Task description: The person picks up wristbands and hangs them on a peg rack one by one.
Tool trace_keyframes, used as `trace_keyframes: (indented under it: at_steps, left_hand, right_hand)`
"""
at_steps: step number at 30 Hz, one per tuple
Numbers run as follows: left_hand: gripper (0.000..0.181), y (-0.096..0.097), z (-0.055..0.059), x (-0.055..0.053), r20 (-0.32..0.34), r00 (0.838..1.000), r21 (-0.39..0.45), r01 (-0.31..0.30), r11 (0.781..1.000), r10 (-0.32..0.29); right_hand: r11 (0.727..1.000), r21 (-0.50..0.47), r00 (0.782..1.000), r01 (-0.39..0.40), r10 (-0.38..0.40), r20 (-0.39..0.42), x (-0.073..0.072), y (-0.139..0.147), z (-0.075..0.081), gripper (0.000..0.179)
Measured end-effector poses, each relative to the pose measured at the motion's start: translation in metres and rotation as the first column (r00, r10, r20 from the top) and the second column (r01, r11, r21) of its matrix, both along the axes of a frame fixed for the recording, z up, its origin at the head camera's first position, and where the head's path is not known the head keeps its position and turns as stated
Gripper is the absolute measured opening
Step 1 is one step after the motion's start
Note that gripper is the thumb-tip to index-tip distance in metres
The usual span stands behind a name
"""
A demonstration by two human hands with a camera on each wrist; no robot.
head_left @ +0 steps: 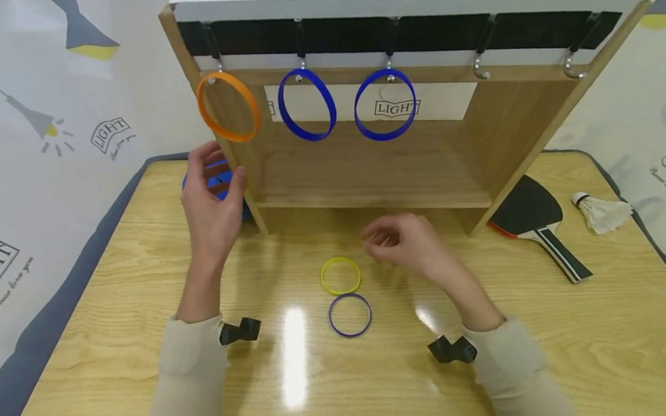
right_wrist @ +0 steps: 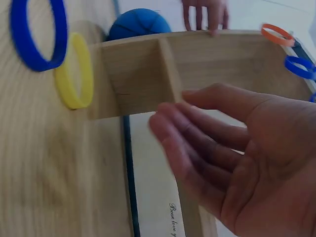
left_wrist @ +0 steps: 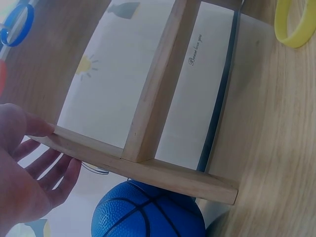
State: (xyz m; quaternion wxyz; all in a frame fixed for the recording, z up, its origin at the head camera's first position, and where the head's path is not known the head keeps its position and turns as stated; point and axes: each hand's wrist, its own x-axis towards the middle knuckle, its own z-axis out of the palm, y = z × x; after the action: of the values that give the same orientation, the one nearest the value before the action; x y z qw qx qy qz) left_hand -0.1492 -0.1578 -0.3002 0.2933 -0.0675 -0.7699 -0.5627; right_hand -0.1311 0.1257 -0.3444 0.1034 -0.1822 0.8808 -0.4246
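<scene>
My left hand grips the left side panel of a wooden shelf. In the left wrist view the thumb lies on the panel's inner face, the fingers on its outer face. Over the table before the shelf, my right hand hovers with loosely bent fingers, holding nothing. Near it on the table lie a yellow ring and a purple-blue ring. From the shelf's hooks hang an orange ring and two blue rings, one left and one right.
Two bare hooks are on the right, one inner and one outer. A blue ball sits outside the left panel. Right of the shelf lie a table tennis paddle and a shuttlecock. Patterned cloth surrounds the table.
</scene>
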Motion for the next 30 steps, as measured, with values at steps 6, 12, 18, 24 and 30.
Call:
trace_keyframes:
  at_steps: [6,12,18,24,30]
  left_hand:
    - [0.038,-0.002,0.000,0.001,0.011,1.000,-0.009,-0.012,1.000,0.012]
    - [0.038,-0.001,0.001,0.000,0.005,1.000,-0.016,-0.010,1.000,0.010]
    - [0.037,0.001,0.001,0.000,0.001,1.000,-0.019,-0.003,1.000,0.003]
    - [0.037,0.002,0.002,-0.001,-0.008,1.000,-0.013,0.003,1.000,-0.003]
    - [0.037,0.001,0.001,0.000,-0.008,1.000,-0.013,0.001,1.000,-0.001]
  right_hand:
    - [0.945,0.326,1.000,-0.014,0.021,-0.017,0.002,-0.015,-0.013,0.023]
    - [0.917,0.398,0.999,-0.002,0.017,-0.032,0.002,-0.018,-0.025,0.022]
    - [0.920,0.392,1.000,-0.003,0.009,-0.013,0.003,-0.017,-0.031,0.014]
    - [0.918,0.396,1.000,0.006,0.005,-0.025,0.002,-0.018,-0.034,0.012]
    - [0.914,0.405,0.999,0.001,0.013,-0.032,0.002,-0.020,-0.037,0.012]
